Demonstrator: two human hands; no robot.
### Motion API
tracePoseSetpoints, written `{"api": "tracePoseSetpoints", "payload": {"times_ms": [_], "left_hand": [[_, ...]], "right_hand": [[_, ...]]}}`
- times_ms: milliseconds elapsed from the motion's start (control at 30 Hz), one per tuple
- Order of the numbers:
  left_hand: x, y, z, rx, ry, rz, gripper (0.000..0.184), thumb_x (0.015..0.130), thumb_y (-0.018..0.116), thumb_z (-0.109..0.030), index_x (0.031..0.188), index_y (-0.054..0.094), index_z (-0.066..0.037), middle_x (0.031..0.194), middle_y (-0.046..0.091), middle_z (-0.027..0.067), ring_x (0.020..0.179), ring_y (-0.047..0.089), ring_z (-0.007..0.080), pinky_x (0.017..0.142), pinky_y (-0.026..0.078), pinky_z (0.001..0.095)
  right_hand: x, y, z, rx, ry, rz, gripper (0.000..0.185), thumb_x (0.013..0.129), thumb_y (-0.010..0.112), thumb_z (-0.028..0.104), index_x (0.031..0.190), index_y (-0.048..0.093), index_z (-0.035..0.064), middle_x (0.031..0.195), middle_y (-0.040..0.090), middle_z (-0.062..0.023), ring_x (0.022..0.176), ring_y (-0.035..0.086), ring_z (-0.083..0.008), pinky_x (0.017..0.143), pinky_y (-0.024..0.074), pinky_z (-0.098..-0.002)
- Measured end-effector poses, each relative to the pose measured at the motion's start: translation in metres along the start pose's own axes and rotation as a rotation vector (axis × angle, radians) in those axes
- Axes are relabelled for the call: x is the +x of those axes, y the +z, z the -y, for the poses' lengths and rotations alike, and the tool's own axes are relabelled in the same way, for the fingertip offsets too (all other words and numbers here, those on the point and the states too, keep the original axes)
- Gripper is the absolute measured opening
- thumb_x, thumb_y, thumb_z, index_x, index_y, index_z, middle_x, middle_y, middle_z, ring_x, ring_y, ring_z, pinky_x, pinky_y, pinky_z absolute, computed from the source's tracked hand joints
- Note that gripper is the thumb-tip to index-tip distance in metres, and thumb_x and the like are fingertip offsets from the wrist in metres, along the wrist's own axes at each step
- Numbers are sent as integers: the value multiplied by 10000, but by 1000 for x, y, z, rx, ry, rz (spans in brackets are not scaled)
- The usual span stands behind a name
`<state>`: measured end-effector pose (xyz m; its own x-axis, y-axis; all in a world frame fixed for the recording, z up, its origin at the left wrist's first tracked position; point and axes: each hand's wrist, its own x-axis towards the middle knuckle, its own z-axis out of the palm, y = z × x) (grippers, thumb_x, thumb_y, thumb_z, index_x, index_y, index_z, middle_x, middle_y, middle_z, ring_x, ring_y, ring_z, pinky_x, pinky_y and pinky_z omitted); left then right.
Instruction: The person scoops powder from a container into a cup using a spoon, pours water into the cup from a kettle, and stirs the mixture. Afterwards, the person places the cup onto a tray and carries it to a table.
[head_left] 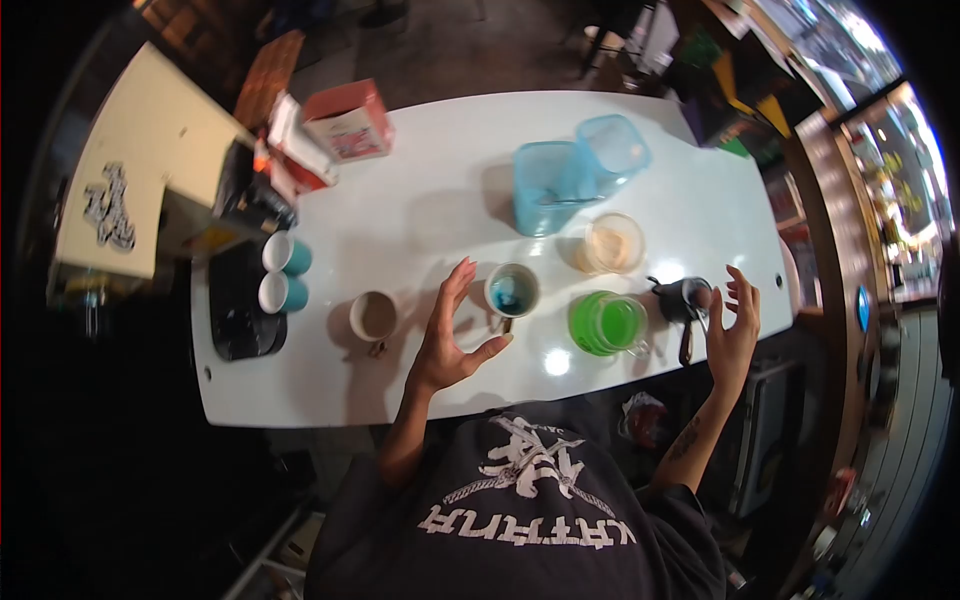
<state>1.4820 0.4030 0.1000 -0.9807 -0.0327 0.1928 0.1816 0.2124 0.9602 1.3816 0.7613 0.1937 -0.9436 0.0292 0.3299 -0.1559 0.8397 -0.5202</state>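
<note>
My left hand is open, thumb and fingers apart, at the left side of a white cup. A little blue stuff lies in the bottom of that cup, and its handle points toward me. Fingers spread, my right hand hovers at the right of a small dark pot with a dark handle; whether it touches the pot I cannot tell. Between the hands stands a clear jug with bright green liquid. Another cup, pale inside, stands left of my left hand.
Behind the green jug is a clear container with beige contents. Two blue translucent containers stand farther back. At left, two teal cups lie by a black tray. A red-and-white box sits at the back left of the white table.
</note>
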Motion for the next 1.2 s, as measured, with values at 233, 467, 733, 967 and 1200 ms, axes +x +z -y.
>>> {"api": "tracePoseSetpoints", "payload": {"times_ms": [233, 467, 733, 967, 1200], "left_hand": [[29, 33, 4, 96, 58, 59, 981, 801, 820, -73, 1570, 211, -26, 1498, 412, 195, 1356, 463, 283, 1131, 402, 424], [41, 45, 1, 65, 3, 24, 875, 828, 817, -75, 1531, 297, -35, 1434, 464, 209, 1261, 536, 277, 1058, 464, 403], [44, 48, 9, 17, -14, 23, 808, 841, 795, -98, 1500, 335, -21, 1406, 476, 189, 1246, 540, 275, 1062, 453, 396], [47, 56, 10, 7, -34, 37, 775, 841, 796, -130, 1474, 365, -11, 1393, 484, 188, 1247, 534, 279, 1058, 453, 404], [49, 59, 14, 44, 9, 56, 769, 852, 781, -142, 1482, 360, -11, 1399, 477, 187, 1234, 549, 279, 1038, 470, 405]], "right_hand": [[-40, -14, -39, -160, 61, 75, 346, 902, 699, 126, 1231, 625, 50, 1128, 620, -177, 1063, 577, -394, 924, 474, -459], [-61, 9, -66, -150, 197, 19, 317, 889, 707, 108, 1190, 634, 37, 1061, 640, -168, 990, 591, -373, 864, 478, -462], [-70, 25, -91, 81, 272, -64, 129, 888, 707, 81, 968, 665, -10, 788, 636, -171, 717, 617, -344, 678, 478, -439], [-78, 33, -85, 68, 308, -104, 193, 902, 724, 143, 960, 655, -27, 770, 628, -182, 680, 615, -326, 640, 469, -426], [-84, 42, -82, 149, 329, -159, 210, 939, 696, 151, 900, 639, -47, 677, 571, -131, 580, 507, -228, 556, 408, -372]]}}
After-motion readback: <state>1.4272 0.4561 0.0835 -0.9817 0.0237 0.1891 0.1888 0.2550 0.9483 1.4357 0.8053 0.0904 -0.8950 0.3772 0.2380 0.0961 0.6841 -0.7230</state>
